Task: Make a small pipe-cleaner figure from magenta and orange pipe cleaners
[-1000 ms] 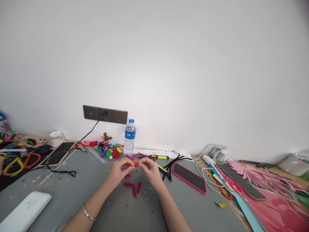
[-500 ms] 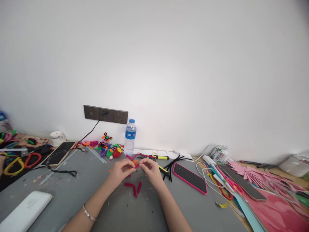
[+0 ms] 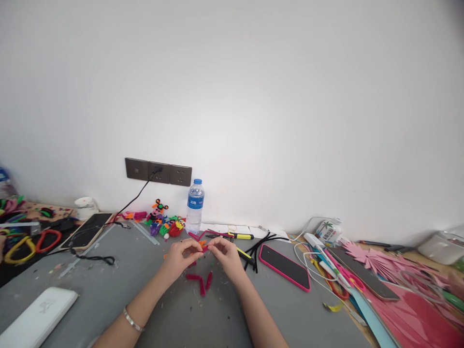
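Observation:
My left hand (image 3: 183,255) and my right hand (image 3: 224,252) meet over the middle of the grey mat, fingertips pinched together. Between them is a short magenta pipe cleaner (image 3: 205,249), partly covered by the fingers. Just in front lie a bent magenta pipe cleaner (image 3: 200,281) and a short straight magenta piece (image 3: 209,280). Behind the hands are orange bits (image 3: 202,243) and a long bent magenta pipe cleaner (image 3: 222,234). Several black pipe cleaners (image 3: 258,249) fan out to the right, near a yellow-and-black utility knife (image 3: 241,236).
A water bottle (image 3: 195,208) stands by the wall beside small pipe-cleaner figures (image 3: 165,224). A pink-cased phone (image 3: 284,267) lies right of my hands. A white power bank (image 3: 38,316), another phone (image 3: 89,231) and scissors (image 3: 49,240) are at left. Coloured paper (image 3: 416,319) and cables crowd the right.
Almost nothing differs. My hands keep the same pinch in the same place, and the view has shifted very slightly.

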`<state>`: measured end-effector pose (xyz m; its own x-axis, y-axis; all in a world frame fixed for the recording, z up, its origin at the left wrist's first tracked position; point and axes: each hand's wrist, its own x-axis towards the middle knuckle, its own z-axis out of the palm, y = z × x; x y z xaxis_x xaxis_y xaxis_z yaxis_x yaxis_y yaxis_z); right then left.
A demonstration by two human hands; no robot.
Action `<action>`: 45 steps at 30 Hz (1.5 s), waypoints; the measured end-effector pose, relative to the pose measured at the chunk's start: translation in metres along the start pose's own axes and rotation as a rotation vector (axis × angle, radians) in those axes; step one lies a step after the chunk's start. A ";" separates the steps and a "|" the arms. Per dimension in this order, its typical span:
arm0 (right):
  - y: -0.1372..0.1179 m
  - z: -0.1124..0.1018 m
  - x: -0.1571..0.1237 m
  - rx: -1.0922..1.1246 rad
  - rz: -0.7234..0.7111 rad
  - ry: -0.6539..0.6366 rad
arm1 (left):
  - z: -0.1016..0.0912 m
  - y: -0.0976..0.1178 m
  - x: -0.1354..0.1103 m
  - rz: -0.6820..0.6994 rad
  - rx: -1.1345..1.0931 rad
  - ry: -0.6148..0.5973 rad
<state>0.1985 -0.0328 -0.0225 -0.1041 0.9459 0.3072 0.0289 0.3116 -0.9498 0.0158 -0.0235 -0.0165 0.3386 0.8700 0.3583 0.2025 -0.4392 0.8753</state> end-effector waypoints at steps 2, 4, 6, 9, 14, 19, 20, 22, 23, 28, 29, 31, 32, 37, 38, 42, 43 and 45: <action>0.000 0.000 0.000 0.003 0.012 -0.003 | 0.000 0.000 0.000 -0.006 -0.010 0.001; 0.000 0.000 0.000 0.009 0.018 -0.008 | 0.000 0.000 0.000 -0.013 -0.020 0.002; 0.001 0.000 0.000 0.013 0.017 -0.008 | 0.000 0.000 0.000 -0.019 -0.021 0.001; 0.001 0.000 0.000 0.018 0.020 -0.007 | 0.000 -0.001 0.000 -0.024 -0.012 -0.003; 0.001 0.000 0.000 0.024 0.020 -0.015 | 0.000 -0.001 0.000 -0.017 0.000 0.002; 0.001 0.000 0.000 0.019 0.018 -0.009 | 0.000 0.000 0.000 -0.016 0.005 0.007; 0.002 0.000 0.000 0.019 0.018 -0.008 | 0.001 0.000 0.000 -0.015 0.006 0.007; 0.002 0.000 0.001 0.020 0.017 -0.009 | 0.001 0.000 0.000 -0.015 0.010 0.008; 0.002 0.000 0.001 0.020 0.016 -0.009 | 0.001 0.000 0.000 -0.016 0.013 0.008; 0.003 0.000 0.001 0.024 0.015 -0.010 | 0.001 -0.001 0.000 -0.004 0.029 0.002; 0.004 0.000 0.001 0.023 0.015 -0.010 | 0.001 -0.002 0.000 -0.004 0.032 -0.001; 0.005 -0.001 0.001 0.017 0.014 -0.013 | 0.000 -0.002 0.000 -0.010 0.037 -0.007; 0.005 -0.001 0.001 0.014 0.013 -0.015 | 0.000 -0.002 0.000 -0.010 0.036 -0.009; 0.005 -0.001 0.000 0.016 0.014 -0.010 | 0.002 0.000 -0.001 -0.001 0.038 0.004; 0.005 -0.001 0.001 0.017 0.013 -0.006 | 0.003 0.000 -0.001 0.003 0.046 0.013; 0.008 -0.001 0.002 0.017 0.001 0.005 | 0.005 0.001 -0.002 0.048 0.132 0.064; 0.009 -0.002 0.002 0.015 0.000 0.004 | 0.005 0.001 -0.002 0.065 0.159 0.072; 0.011 -0.002 0.003 0.010 -0.001 0.003 | 0.005 0.001 -0.003 0.097 0.203 0.072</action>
<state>0.2004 -0.0266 -0.0317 -0.1009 0.9459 0.3084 0.0188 0.3117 -0.9500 0.0193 -0.0274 -0.0177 0.3004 0.8323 0.4659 0.3554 -0.5510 0.7551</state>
